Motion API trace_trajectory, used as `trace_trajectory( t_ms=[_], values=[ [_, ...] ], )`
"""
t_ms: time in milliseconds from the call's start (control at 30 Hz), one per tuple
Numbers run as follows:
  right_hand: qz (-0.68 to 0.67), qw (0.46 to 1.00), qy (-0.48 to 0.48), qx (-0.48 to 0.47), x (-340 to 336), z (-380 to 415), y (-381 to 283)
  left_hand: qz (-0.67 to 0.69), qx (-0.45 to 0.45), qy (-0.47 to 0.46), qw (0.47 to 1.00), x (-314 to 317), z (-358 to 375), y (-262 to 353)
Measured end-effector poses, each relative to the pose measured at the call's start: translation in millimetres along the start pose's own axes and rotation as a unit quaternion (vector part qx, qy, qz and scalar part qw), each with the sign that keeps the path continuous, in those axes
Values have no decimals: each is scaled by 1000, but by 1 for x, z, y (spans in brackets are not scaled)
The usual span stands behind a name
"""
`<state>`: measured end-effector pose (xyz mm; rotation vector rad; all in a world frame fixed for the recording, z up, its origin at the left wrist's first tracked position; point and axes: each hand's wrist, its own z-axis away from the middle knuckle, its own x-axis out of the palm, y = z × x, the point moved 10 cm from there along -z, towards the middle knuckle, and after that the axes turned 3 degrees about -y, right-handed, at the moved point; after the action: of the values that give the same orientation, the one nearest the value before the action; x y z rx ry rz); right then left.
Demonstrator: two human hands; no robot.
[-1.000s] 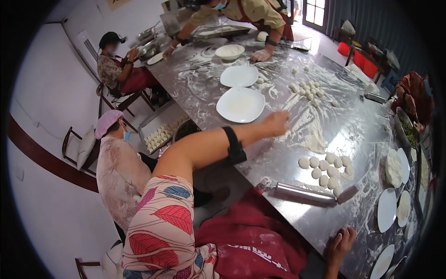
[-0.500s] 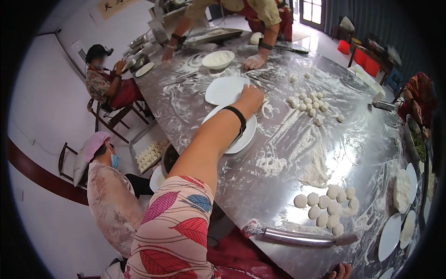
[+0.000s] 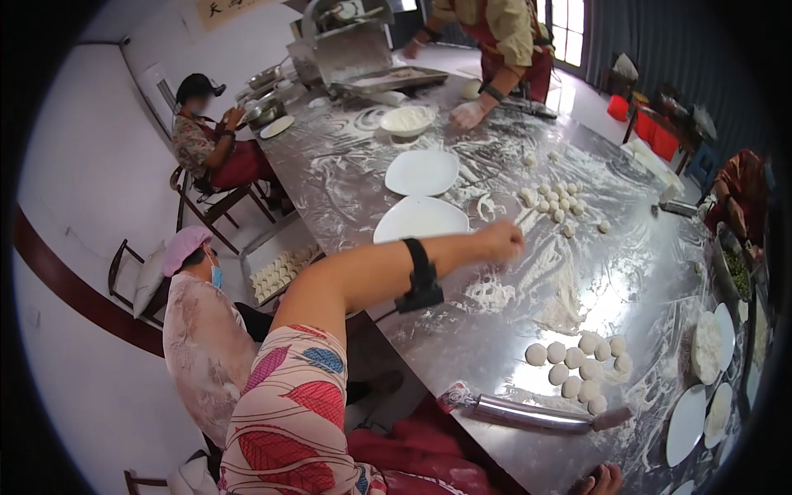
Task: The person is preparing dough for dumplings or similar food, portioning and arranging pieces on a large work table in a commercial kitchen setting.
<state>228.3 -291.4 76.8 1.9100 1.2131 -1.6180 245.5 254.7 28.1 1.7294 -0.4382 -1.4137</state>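
Observation:
My left hand [image 3: 501, 242] reaches over the steel table with its fingers curled together. Whether anything is inside them is hidden. Close by lie an upper white plate [image 3: 422, 172] and a lower white plate [image 3: 421, 216], partly covered by my forearm. My right hand [image 3: 606, 479] shows only its fingers at the bottom edge, resting at the table with thumb and fingers apart. Near it lies a metal rolling pin [image 3: 535, 413]. Several flattened dough pieces [image 3: 574, 357] sit above the pin, and small dough balls [image 3: 558, 200] are grouped farther back.
A person with a floury hand [image 3: 468, 115] leans at the far side beside a bowl of flour [image 3: 407, 121]. At left sit two people; a tray of dumplings [image 3: 282, 271] is near them. More plates [image 3: 686, 424] line the right side. Flour streaks the steel table [image 3: 495, 375].
My left hand has come away from the plates and moved right and toward me. The far person has shifted right. The camera view has turned slightly.

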Motion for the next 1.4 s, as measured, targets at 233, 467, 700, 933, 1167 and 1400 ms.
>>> trace_trajectory(
  t_ms=[233,467,700,933,1167,1400],
  values=[
    [-1,999,36,-11,-8,8,-5,-7,-39,-25,999,78,109,39],
    [60,994,46,-74,-1,17,-7,-142,-14,82,986,63,140,50],
    [51,993,72,-79,-3,19,-6,-216,60,71,972,71,146,67],
    [-10,994,92,-54,1,21,-4,-162,76,53,982,72,169,71],
    [10,995,87,-48,14,21,16,-141,82,16,987,81,166,53],
    [-17,996,87,-24,5,16,12,-162,18,129,978,11,134,85]
  ],
)
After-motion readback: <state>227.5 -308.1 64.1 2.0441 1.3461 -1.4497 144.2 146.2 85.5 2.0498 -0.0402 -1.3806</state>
